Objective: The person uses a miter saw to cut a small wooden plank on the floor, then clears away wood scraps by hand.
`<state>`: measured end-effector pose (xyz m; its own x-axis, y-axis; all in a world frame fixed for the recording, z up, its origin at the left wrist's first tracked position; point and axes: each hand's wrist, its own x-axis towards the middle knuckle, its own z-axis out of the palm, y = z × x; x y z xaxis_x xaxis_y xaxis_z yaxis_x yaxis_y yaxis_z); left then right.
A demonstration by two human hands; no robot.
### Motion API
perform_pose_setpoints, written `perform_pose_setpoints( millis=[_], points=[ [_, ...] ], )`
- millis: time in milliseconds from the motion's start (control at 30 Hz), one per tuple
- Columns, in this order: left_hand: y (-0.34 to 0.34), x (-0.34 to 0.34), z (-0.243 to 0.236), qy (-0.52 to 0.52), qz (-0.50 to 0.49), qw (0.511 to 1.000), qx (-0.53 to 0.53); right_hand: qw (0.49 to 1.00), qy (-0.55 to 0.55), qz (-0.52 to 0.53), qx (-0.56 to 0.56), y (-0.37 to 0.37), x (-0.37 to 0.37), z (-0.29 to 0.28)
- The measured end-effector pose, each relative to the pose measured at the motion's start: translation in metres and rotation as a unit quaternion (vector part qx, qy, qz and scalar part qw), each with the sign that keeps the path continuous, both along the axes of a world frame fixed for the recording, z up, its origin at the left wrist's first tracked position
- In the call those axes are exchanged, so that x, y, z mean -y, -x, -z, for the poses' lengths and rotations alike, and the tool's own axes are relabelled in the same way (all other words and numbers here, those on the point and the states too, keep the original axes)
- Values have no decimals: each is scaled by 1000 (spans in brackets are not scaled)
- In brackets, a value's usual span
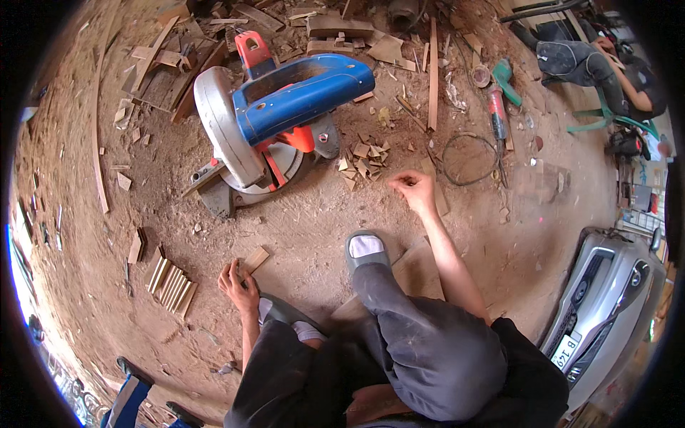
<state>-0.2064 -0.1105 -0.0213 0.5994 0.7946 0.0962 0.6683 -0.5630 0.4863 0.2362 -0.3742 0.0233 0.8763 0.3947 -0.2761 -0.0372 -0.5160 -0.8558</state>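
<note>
My left hand is at the lower left with fingers curled at a small flat wooden piece, gripping it, beside a row of stacked narrow wooden pieces. My right hand reaches over the floor at the centre right, fingers loosely bent and apart, with nothing visible in them. It is just below and right of a heap of small wood offcuts. A blue and silver mitre saw with red parts sits on the dusty floor above my hands.
Scrap boards lie beyond the saw. A green and red power tool lies near a coiled cord. Another person sits at the upper right. A detached silver car bumper lies at the right. My slippered foot is between my hands.
</note>
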Motion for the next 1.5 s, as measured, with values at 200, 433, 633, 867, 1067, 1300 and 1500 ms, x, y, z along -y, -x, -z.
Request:
perform_pose_setpoints(
  millis=[200, 433, 633, 867, 1067, 1300, 1500],
  points=[
    [-3, 1, 0, 0, 3, 1000, -1, 961, 155, -124, 194, 0, 28, 35],
    [-1, 0, 1, -10, 3, 1000, -4, 992, 98, -49, 61, 8, 32, 56],
    [-3, 3, -2, -1, 4, 1000, -4, 998, 57, -36, -1, 8, 42, 66],
    [-2, 2, 1, -5, 4, 1000, -14, 998, 52, -45, 4, 7, 43, 64],
    [-3, 2, -2, 2, -1, 1000, -21, 985, 131, -110, 12, 4, 31, 43],
    [-4, 2, -1, -2, 2, 1000, -12, 967, 148, -192, 72, -7, 38, 58],
    [-4, 3, -3, -1, -1, 1000, -14, 982, 130, -136, 25, -2, 40, 65]
  ],
)
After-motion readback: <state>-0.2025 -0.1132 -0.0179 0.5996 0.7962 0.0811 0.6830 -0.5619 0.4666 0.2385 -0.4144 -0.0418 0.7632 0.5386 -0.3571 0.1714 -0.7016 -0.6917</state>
